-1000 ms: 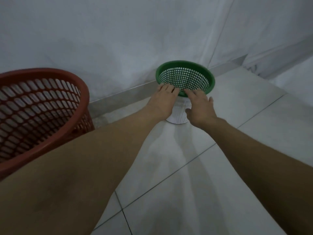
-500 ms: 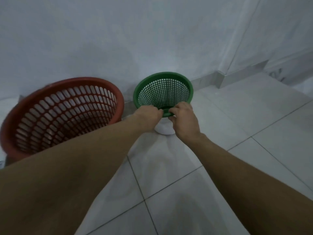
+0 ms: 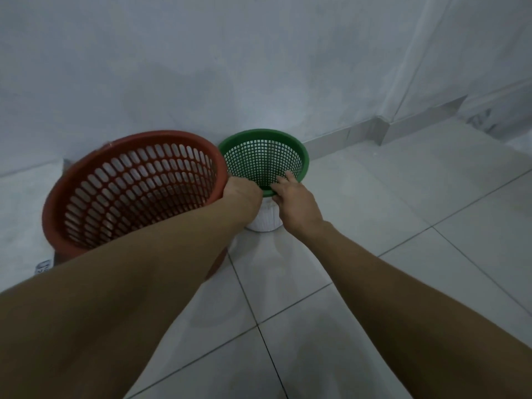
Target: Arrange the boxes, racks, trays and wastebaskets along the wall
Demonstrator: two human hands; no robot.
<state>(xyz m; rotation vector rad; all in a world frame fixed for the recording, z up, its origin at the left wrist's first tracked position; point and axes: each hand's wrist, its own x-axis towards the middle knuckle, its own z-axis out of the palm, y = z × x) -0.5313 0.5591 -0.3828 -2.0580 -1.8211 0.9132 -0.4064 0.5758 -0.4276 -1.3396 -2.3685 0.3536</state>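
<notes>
Two bare hands meet at the near rim of one green mesh basket, which sits on top of a single white ribbed bin on the tiled floor. The left hand is curled over the rim at its near-left edge, knuckles up, gripping it; its fingertips are hidden behind the hand. The right hand grips the same rim just beside the left, with the thumb under the rim and fingers reaching over it into the mesh, the index finger stretched out along the inside.

Directly below the two grips, the white bin shows only its lower wall and base between the wrists. Immediately left of the left hand stands one red slotted wastebasket, bigger than the green one; its rim touches or nearly touches the green rim, and which of the two cannot be told. The left forearm crosses in front of its near wall.

Beyond the grips, both baskets stand close against the white wall, with its grey skirting running away to the right. Count: two baskets, one bin, two hands.
</notes>
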